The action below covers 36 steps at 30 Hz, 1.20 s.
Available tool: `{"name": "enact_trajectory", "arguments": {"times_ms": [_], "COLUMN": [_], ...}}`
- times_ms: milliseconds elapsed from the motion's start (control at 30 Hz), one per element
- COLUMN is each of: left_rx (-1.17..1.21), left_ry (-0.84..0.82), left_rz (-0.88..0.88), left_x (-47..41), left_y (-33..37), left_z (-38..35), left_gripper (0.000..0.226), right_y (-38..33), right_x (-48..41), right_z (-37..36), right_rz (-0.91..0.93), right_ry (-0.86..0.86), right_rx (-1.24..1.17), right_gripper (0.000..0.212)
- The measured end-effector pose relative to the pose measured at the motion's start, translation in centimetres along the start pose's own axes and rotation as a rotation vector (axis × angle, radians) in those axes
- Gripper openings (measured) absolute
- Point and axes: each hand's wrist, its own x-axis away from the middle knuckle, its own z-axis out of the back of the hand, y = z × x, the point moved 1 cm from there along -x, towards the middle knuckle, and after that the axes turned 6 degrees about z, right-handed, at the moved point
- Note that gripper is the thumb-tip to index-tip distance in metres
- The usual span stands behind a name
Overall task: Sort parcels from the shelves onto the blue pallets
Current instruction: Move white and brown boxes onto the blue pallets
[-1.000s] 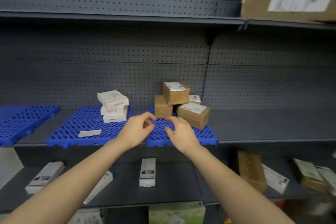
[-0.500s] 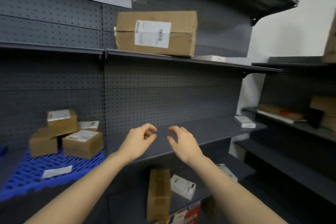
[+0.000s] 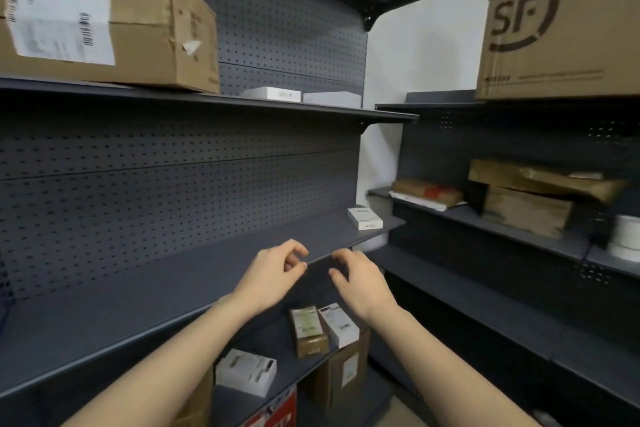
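The left hand [image 3: 273,274] and the right hand [image 3: 360,282] are hovering side by side, apart from each other, in front of the middle shelf [image 3: 138,295] of the grey pegboard rack. The fingers [image 3: 298,250] of the left hand are curling loosely with the thumb close beneath them, and they are gripping nothing; the right hand's fingers [image 3: 343,255] are likewise bending loosely and holding nothing.

The parcels are lying on the shelves all round. A small white box [image 3: 365,217] is sitting at the far right end of the middle shelf, well beyond both hands. On the upper shelf [image 3: 207,99] a large cardboard box [image 3: 104,28] with a white label is resting at the left, and two flat white boxes [image 3: 272,93] are lying further right. On the lower shelf [image 3: 277,350], beneath the wrists, a small brown parcel [image 3: 308,329] and a white parcel [image 3: 339,324] are lying just beside each other, with another white box [image 3: 246,371] nearer the left forearm.

On the neighbouring rack to the right, an SF carton [image 3: 561,35] is standing on top (its logo is facing the camera), and brown parcels [image 3: 526,210] are piling up on the shelf below it.
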Motion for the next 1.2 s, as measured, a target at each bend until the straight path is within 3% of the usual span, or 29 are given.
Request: {"name": "enact_trajectory", "arguments": {"times_ms": [267, 667, 833, 967, 1133, 1200], "left_rx": [0.083, 0.037, -0.072, -0.124, -0.166, -0.180], "left_ry": [-0.098, -0.177, -0.273, -0.253, -0.378, -0.384], "left_rz": [0.001, 0.055, 0.088, 0.147, 0.234, 0.263], "left_x": [-11.0, -35.3, -42.0, -46.5, -50.6, -52.0], "left_y": [-1.1, -5.2, -7.1, -9.1, -12.1, -12.8], "left_z": [-10.2, -21.6, -26.8, -30.9, -34.8, -35.9], "left_gripper": [0.020, 0.027, 0.045, 0.056, 0.089, 0.092], "right_y": [12.2, 28.7, 34.8, 39.5, 45.3, 47.3], "right_x": [-6.2, -25.8, -31.0, -35.1, -39.8, -41.9], "right_z": [-0.6, -3.1, -4.8, -6.9, -10.7, -12.1], "right_rz": [-0.113, -0.193, -0.235, -0.267, -0.247, -0.205], "right_ry": [-0.020, -0.096, -0.173, -0.259, -0.453, -0.516], "right_rx": [0.064, 0.108, 0.106, 0.107, 0.090, 0.079], "right_gripper": [0.043, 0.043, 0.048, 0.059, 0.078, 0.080]}}
